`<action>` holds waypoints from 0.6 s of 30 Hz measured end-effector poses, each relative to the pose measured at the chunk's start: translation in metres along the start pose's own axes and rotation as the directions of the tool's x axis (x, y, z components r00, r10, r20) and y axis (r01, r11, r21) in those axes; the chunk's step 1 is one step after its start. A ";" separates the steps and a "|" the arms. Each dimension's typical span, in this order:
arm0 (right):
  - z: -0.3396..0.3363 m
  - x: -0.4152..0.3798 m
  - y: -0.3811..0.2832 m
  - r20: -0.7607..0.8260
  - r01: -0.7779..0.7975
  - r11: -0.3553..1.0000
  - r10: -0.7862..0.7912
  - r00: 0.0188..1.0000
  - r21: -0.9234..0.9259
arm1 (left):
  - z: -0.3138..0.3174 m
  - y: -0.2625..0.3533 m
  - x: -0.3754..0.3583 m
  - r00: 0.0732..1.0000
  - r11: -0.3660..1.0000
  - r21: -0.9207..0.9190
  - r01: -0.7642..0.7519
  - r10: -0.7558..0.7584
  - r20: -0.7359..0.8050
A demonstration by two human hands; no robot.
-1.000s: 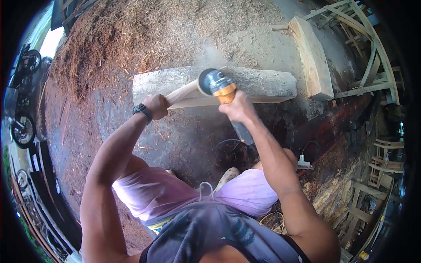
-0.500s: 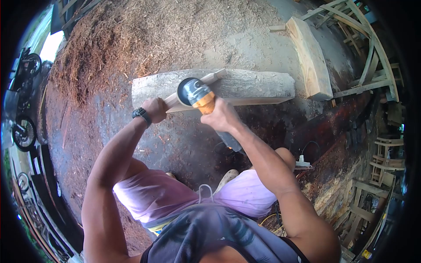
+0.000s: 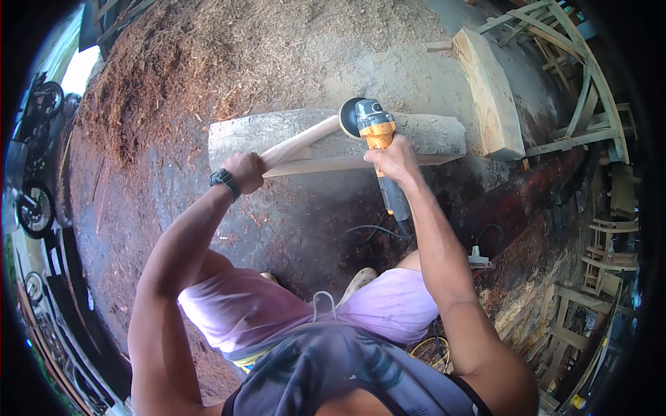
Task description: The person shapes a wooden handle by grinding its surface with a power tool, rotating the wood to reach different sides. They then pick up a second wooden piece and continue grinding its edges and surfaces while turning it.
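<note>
My left hand [image 3: 244, 172] is wrapped round the near end of a pale wooden piece [image 3: 302, 142], which slants up to the right over a rough log [image 3: 430, 132]. In my right hand [image 3: 395, 159] is a yellow and black angle grinder [image 3: 377, 132], gripped round its body with the fingers closed. Its round disc [image 3: 352, 118] sits at the far end of the wooden piece and hides that tip. A dark cable trails from the back of the tool.
A squared timber block [image 3: 489, 93] lies right of the log. Wood shavings [image 3: 277, 55] spread beyond it, with a reddish heap at left. A power strip [image 3: 479, 258] is by my right knee. Wooden frames [image 3: 590, 90] stand at right and motorbikes [image 3: 38, 208] at far left.
My right hand has carried the angle grinder right and slightly away from me, from mid-length of the wooden piece to its far end. My left hand stays in place.
</note>
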State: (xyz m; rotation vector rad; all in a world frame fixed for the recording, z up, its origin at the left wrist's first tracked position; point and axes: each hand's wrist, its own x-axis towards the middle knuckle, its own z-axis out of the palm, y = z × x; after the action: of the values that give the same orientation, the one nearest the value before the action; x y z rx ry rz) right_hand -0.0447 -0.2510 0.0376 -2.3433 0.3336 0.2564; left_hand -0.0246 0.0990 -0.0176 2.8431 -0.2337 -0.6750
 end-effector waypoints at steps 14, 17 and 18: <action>0.043 -0.045 -0.030 0.195 0.161 0.985 -0.146 0.970 -0.064 | 0.000 -0.004 0.008 0.993 0.999 -0.040 -0.027 0.031 0.117; 0.026 -0.022 -0.014 0.104 0.070 0.997 -0.066 0.992 -0.034 | 0.000 -0.002 0.005 0.999 1.000 0.011 -0.014 0.014 0.035; 0.014 -0.017 -0.015 0.114 0.012 1.000 -0.012 0.993 0.004 | 0.001 -0.001 0.004 0.999 1.000 0.013 -0.016 0.015 0.036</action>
State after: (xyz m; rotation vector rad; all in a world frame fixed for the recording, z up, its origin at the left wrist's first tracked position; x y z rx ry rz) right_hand -0.0571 -0.2282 0.0427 -2.3151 0.2638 0.3818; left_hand -0.0216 0.0994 -0.0203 2.8406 -0.2663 -0.7246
